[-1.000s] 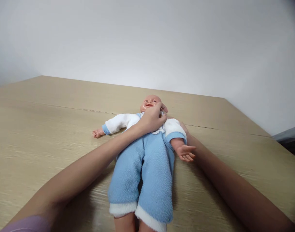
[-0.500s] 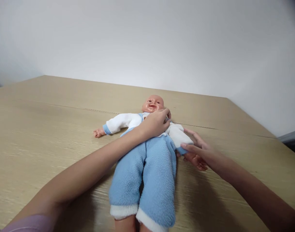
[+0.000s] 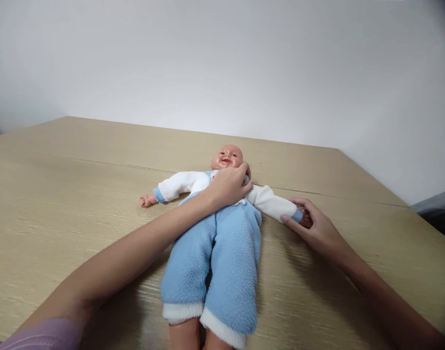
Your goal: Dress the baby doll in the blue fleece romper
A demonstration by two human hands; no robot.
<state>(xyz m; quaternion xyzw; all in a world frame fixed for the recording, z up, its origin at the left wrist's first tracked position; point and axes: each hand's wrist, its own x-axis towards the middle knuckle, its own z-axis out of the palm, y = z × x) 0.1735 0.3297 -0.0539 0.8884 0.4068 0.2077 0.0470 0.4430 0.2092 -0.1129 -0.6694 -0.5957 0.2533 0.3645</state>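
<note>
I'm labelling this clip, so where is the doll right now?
In the head view, the doll lies face up on the table at lower centre, the left hand on its upper chest and the right hand at one blue cuff.

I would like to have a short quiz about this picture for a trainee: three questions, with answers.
1. Which hand is nearer to the doll's head?
2. True or false: the doll lies face down.
3. Apart from its cuff, what colour is the sleeve nearest the right hand: (a) green, (b) white, (c) red?

Key: 1. The left hand. 2. False; it lies face up. 3. (b).
</note>
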